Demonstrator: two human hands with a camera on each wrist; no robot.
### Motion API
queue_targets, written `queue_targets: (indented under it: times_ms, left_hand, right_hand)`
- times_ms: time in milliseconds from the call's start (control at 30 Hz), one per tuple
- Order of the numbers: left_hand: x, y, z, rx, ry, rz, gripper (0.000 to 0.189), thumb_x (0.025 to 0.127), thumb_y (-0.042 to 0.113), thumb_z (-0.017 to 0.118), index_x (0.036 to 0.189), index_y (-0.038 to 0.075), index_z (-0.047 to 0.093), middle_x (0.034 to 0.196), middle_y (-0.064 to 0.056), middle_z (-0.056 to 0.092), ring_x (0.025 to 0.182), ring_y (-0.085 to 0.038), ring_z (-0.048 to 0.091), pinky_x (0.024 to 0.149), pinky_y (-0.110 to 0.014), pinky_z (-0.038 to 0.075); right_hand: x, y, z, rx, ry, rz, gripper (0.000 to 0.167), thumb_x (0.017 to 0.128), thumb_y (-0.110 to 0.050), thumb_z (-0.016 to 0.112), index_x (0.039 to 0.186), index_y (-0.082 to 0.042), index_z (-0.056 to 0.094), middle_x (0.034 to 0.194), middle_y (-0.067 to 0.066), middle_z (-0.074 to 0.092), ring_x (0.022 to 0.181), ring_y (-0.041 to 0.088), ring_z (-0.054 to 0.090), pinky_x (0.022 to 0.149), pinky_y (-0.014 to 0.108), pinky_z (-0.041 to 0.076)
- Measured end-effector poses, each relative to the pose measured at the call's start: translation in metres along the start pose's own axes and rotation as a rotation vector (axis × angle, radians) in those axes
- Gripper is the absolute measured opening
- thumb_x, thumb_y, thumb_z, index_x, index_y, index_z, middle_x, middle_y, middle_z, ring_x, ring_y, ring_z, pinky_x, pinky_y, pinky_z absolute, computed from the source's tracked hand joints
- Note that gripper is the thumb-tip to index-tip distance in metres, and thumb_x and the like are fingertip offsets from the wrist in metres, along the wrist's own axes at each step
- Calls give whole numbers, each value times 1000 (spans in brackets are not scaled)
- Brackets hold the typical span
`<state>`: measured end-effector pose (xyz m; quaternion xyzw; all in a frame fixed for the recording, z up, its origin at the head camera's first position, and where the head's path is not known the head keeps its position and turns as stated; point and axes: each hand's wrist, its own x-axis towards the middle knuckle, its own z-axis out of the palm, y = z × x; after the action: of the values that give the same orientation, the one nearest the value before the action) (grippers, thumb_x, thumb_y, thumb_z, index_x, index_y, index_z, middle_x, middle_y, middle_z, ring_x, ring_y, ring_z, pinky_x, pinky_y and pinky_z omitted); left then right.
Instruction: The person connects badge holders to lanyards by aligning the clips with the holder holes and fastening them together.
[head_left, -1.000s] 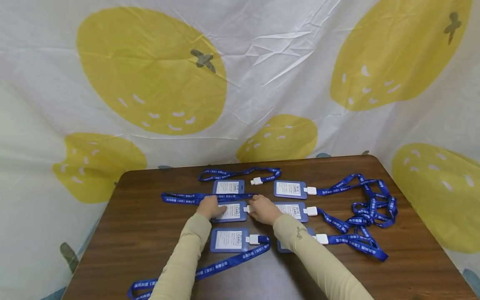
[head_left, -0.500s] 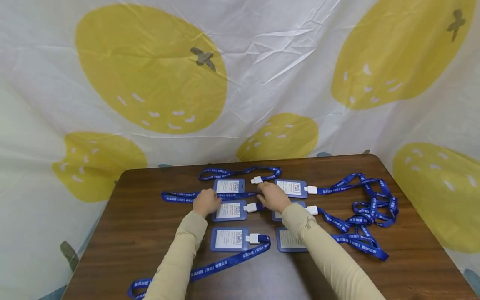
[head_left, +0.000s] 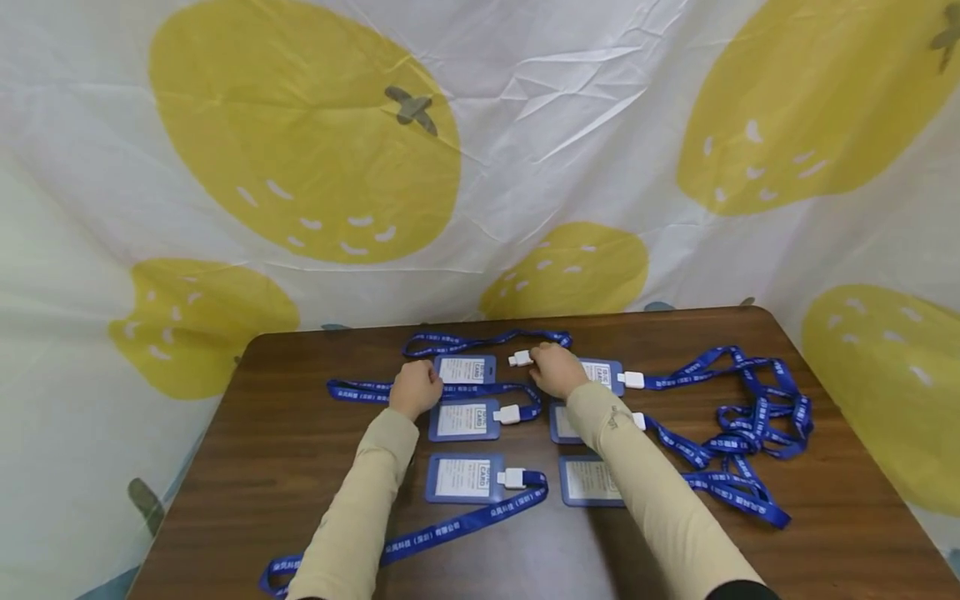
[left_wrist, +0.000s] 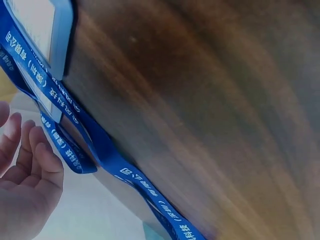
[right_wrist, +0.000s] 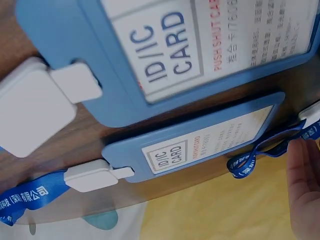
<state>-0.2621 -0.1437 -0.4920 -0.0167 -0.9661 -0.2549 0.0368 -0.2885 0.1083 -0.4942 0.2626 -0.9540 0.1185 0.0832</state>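
My right hand [head_left: 558, 372] reaches to the loose white clip [head_left: 521, 358] of the far blue lanyard [head_left: 487, 340], fingertips right at the clip's strap end. In the right wrist view, its fingers [right_wrist: 299, 167] look fairly straight beside the strap. Near the left edge of the far-left badge holder [head_left: 465, 368] is my left hand [head_left: 415, 389]. Its fingers [left_wrist: 47, 157] curl loosely in the left wrist view, with nothing between them. A second lanyard's strap [head_left: 480, 390] crosses that holder's lower part and runs to the clip [head_left: 508, 414] on the middle-left badge holder [head_left: 463, 419].
The near-left badge holder [head_left: 465, 478] has its lanyard trailing to the front left. A right column holds three badge holders, including the near one [head_left: 591, 481]; their tangled lanyards [head_left: 757, 408] lie at the right. A lemon-print cloth [head_left: 480, 167] hangs behind the table [head_left: 285, 467].
My right hand has moved from the middle-left badge's clip to the far loose clip, releasing the middle one. My left hand has moved off the middle-left badge toward the far-left badge's edge.
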Motion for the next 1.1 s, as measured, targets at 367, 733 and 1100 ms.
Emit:
queue_targets:
  times_ms: [367,733,1100]
  left_hand:
    - [13,6,0,63,1,73,17,78,7,56,89,-5,62,86,-18,58,77,-32,57,72,-42,48]
    - [19,17,10,165,-219,155,39,84,1,46,122,5,58,126,-27,45,114,-43,44,98,-45,36]
    - [20,19,17,278,-354,97,46,82,2,50,127,15,55,130,-19,43,117,-35,39,97,-44,37]
  right_hand:
    - [16,-8,2,-36,-85,50,33,80,-10,63,113,-3,60,113,13,59,103,30,54,85,41,46]
    - [28,-13,9,-64,-304,152,45,89,-9,49,134,-7,43,135,16,42,123,33,38,95,49,37]
    - [25,-14,14,-74,-315,154,47,84,-1,51,130,-11,50,124,17,52,112,34,47,88,48,43]
